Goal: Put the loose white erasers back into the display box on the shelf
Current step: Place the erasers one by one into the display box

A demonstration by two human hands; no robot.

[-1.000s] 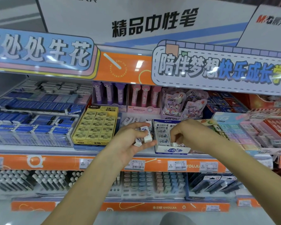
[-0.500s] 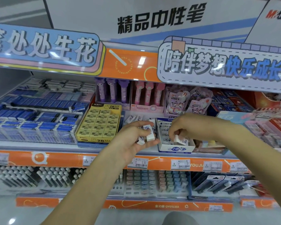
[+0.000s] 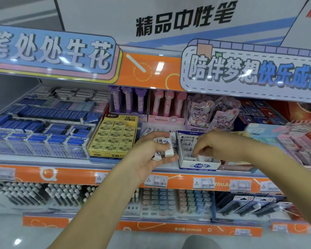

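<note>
The white-and-blue display box [image 3: 198, 166] stands at the shelf's front edge, with rows of white erasers inside. My left hand [image 3: 147, 155] hovers just left of it, palm up, shut on several white erasers [image 3: 166, 150]. My right hand [image 3: 221, 146] reaches over the box from the right, fingers curled down into it. Its fingertips touch an eraser [image 3: 207, 159] lying in the front row; whether they still grip it is unclear. More loose white erasers [image 3: 148, 131] lie on the shelf behind my left hand.
A yellow 2B eraser box [image 3: 115, 139] sits left of my left hand, with blue eraser packs [image 3: 34, 139] beyond it. Pink and purple pen boxes [image 3: 165, 109] and cartoon packets [image 3: 212, 112] stand behind. The orange price rail [image 3: 158, 180] runs below; a sign board [image 3: 250, 69] overhangs above.
My right hand has lowered the eraser it carried into the front of the box. My left hand has stayed beside the box with its erasers. The camera has shifted slightly.
</note>
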